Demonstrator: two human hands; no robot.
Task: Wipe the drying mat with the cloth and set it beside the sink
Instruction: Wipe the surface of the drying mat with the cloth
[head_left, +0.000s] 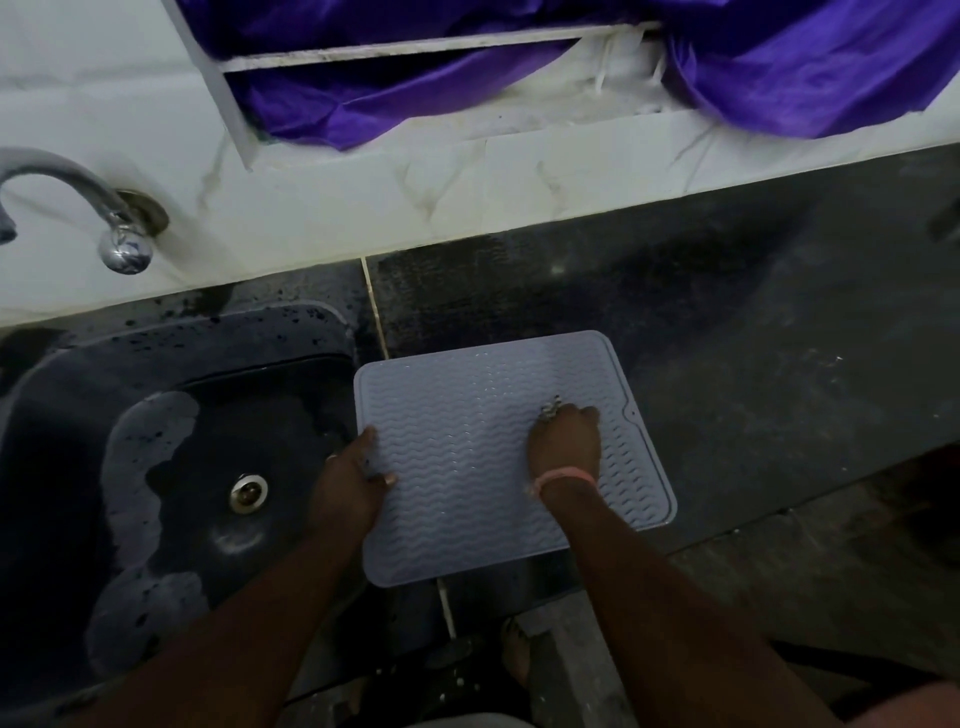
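From the head view, no cloth can be made out under the right hand (566, 441), which is curled knuckles-up on the mat (467, 415); whether its grip holds anything cannot be told. The mat's left edge is pinched by the left hand (350, 480), thumb on top. The mat lies on the dark tabletop (753, 338), just beside the sink (171, 467), its near edge overhanging.

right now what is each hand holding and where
Left hand pinches the drying mat at its left edge, beside the sink. Right hand presses on the mat; any cloth beneath is hidden.
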